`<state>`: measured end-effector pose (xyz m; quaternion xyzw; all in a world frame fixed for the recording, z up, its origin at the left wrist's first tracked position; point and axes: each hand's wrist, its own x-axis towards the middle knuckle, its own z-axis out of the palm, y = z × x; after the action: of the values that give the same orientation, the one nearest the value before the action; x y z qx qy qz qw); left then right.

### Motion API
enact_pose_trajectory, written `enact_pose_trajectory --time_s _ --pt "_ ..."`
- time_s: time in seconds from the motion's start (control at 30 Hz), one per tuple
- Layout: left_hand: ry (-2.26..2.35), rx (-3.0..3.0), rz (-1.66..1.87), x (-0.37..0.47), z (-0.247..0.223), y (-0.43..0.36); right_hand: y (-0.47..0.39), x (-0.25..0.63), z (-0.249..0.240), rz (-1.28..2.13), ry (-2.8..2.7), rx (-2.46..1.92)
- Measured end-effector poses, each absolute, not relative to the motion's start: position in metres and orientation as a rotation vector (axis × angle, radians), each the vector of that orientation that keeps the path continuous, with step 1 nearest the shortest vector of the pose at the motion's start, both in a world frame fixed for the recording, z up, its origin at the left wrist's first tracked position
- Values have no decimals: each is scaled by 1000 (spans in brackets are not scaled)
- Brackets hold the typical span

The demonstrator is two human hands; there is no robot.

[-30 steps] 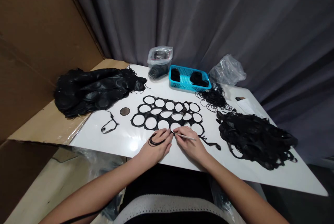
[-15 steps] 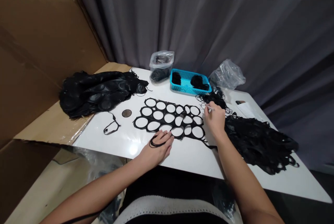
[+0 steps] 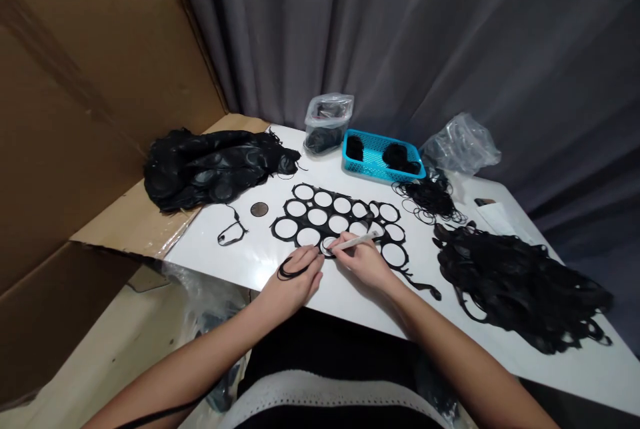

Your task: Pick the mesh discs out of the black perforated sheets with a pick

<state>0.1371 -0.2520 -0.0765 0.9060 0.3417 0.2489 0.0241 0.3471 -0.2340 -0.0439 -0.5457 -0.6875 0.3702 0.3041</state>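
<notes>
A black sheet with rows of round holes [image 3: 327,231] lies flat on the white table [image 3: 240,257]. My left hand [image 3: 295,275] rests palm down at the sheet's front edge, fingers stretched out, with thin black rings [image 3: 286,271] looped around its fingers. My right hand [image 3: 364,261] pinches a slim whitish pen-like tool [image 3: 356,241], its lower end at a hole in the front row, just right of my left fingertips. A loose black strip [image 3: 423,285] trails from the sheet's right corner.
Behind the sheet are a turquoise basket [image 3: 367,167] with black bundles and a clear tub [image 3: 325,139]. Black material is heaped at left [image 3: 215,169] and right [image 3: 520,289]. Thin black rings [image 3: 431,199], a plastic bag [image 3: 465,145] and a dark disc [image 3: 259,209] also lie there.
My right hand has moved left and nearer with the tool, from beside the loose rings to the sheet's front row. My left hand stays at the front edge. The view has shifted slightly.
</notes>
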Motion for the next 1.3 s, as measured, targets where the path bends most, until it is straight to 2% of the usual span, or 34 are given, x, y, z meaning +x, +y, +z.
enact_pose_trajectory --time_s 0.43,0.77,1.03,1.17,1.3 --pt "1068 2849 816 138 -81 -253 -243 336 -54 826 -1897 -1431" --pt "1015 2838 761 137 -83 -250 -263 324 -62 286 -2342 -1381" --pt "974 2763 767 135 -72 -250 -191 408 -36 -105 -1831 -1728" --pt "983 2653 715 132 -63 -242 -177 439 -17 31 -1633 -1743" --pt "1039 2310 711 135 -42 -215 -184 430 0 549 -1589 -1652"
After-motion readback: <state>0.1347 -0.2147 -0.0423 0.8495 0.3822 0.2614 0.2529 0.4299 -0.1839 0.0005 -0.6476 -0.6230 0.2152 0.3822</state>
